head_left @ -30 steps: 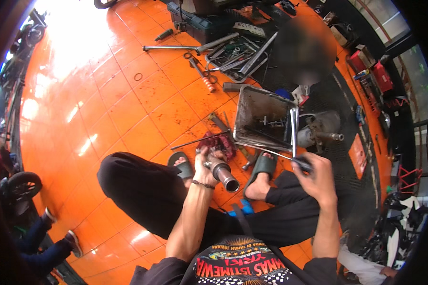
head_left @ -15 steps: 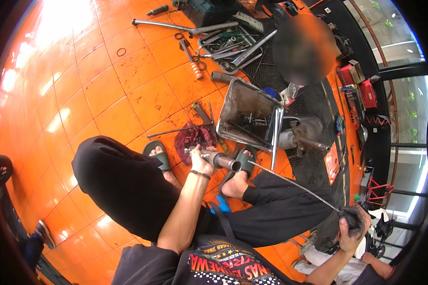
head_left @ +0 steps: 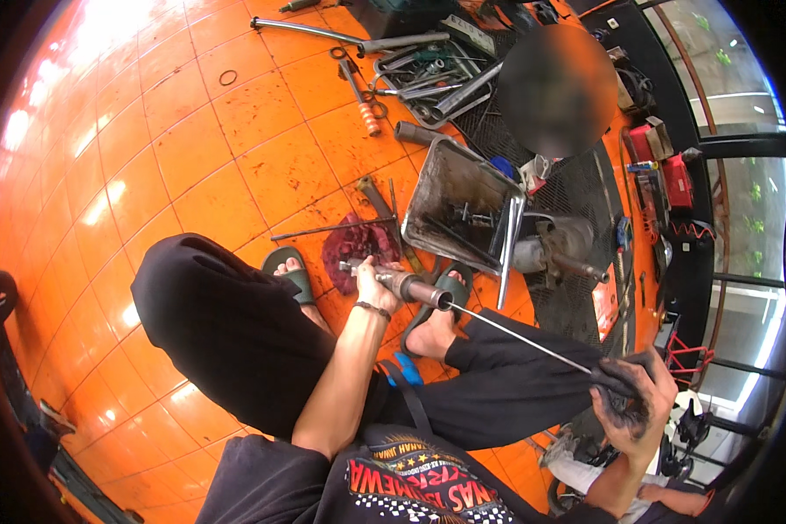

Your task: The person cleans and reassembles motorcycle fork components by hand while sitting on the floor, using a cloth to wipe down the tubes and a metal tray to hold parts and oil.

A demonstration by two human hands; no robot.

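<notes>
My left hand is wrapped around a grey metal fork tube, whose round mouth points to the right. A long thin metal rod runs from that mouth to my right hand. The rod's left end is at or just inside the opening; how deep it sits I cannot tell. My right fingers are closed round the rod's other end, together with a blackened, rag-like lump. Dark grime covers those fingers. Below the tube, a dark red cloth lies on the floor between my sandalled feet.
A dirty metal tray with dark parts stands just beyond my feet. Beside it are a hammer and a thin bar. Chrome tubes, a coil spring and tools lie farther off. Another person's leg shows at lower right.
My right hand has moved left with the rod, bringing its tip from outside the fork tube to the mouth. My left hand and the tube have shifted slightly right.
</notes>
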